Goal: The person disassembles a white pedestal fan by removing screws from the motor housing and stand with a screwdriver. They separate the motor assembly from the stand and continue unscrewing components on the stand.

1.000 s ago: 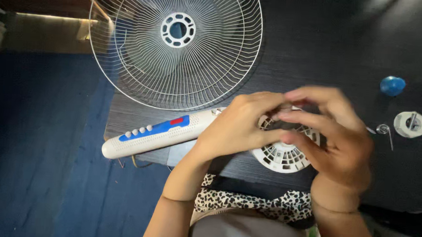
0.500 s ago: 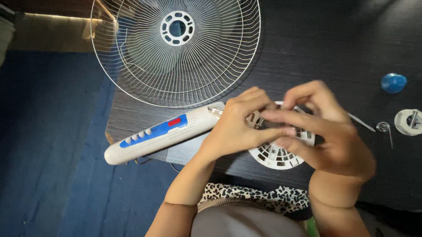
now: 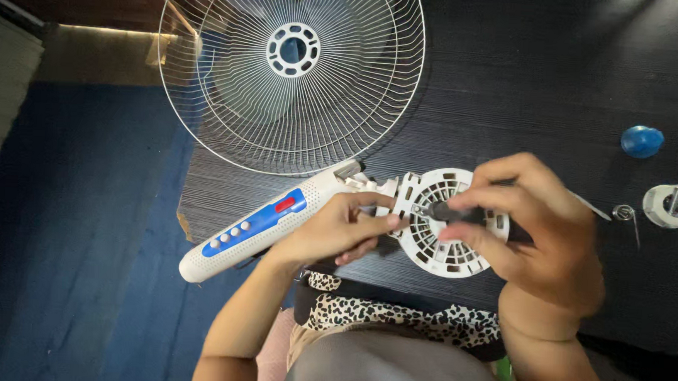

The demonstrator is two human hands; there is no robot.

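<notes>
A white fan body with a blue control strip (image 3: 264, 224) lies across the near edge of a dark table (image 3: 530, 84). Its round vented motor housing (image 3: 438, 246) faces up. My left hand (image 3: 335, 229) grips the fan's neck just left of the housing. My right hand (image 3: 534, 232) holds a dark-handled screwdriver (image 3: 458, 213), its tip pointing left onto the housing's upper left part. The screwdriver's far end is hidden in my palm.
A white wire fan grille (image 3: 291, 64) lies at the table's far left, overhanging the edge. At the right are a blue cap (image 3: 641, 141), a white round knob (image 3: 670, 205) and a small metal piece (image 3: 624, 213). Blue floor (image 3: 66, 238) lies left.
My hands have moved apart, uncovering the round housing. The right hand now points the screwdriver at the housing, and the left has slid to the fan's neck.
</notes>
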